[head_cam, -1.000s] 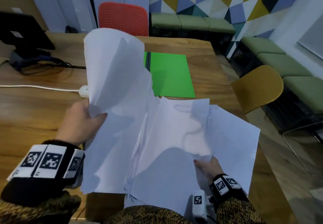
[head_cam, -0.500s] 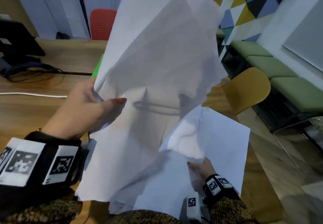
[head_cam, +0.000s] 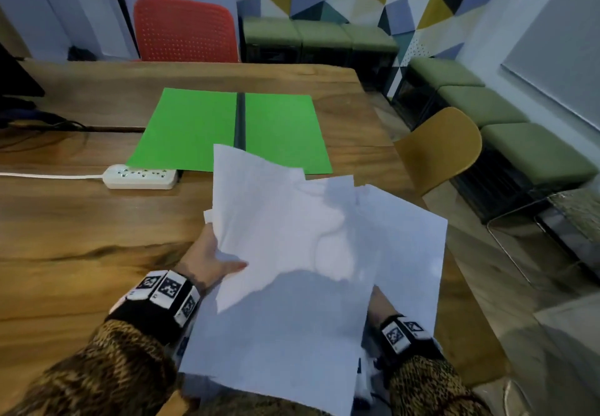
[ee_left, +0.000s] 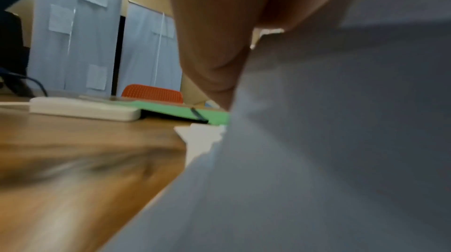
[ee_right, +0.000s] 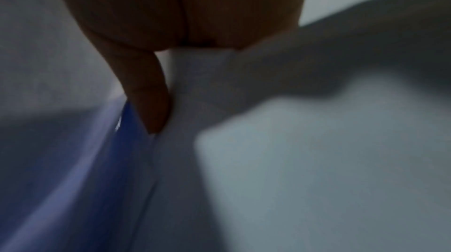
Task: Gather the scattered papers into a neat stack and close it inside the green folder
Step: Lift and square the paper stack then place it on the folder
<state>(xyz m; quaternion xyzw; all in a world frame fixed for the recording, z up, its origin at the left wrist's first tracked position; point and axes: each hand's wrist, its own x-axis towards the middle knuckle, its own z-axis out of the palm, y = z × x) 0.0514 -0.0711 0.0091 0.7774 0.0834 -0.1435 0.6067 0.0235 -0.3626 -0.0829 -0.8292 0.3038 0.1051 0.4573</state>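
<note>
The green folder (head_cam: 194, 130) lies open and flat on the wooden table (head_cam: 81, 237), its dark spine running down the middle. Nearer to me, a loose, uneven pile of white papers (head_cam: 292, 269) fans out by the table's right edge. My left hand (head_cam: 214, 260) grips the upper sheets at their left edge, thumb on top. My right hand (head_cam: 376, 302) is mostly hidden under the sheets at the pile's near right; in the right wrist view its thumb (ee_right: 151, 92) lies against the papers (ee_right: 292, 159). In the left wrist view the papers (ee_left: 317, 140) fill the right half and the folder (ee_left: 171, 110) lies beyond.
A white power strip (head_cam: 139, 177) with its cable lies left of the folder's near corner. A red chair (head_cam: 185, 29) stands behind the table, a yellow chair (head_cam: 444, 143) to its right. Dark cables and a monitor base (head_cam: 16, 91) sit at far left. Green benches line the wall.
My left hand has brought the raised sheets down from in front of my face onto the pile. The open folder, hidden behind them before, shows again. The right hand stayed at the pile's near edge.
</note>
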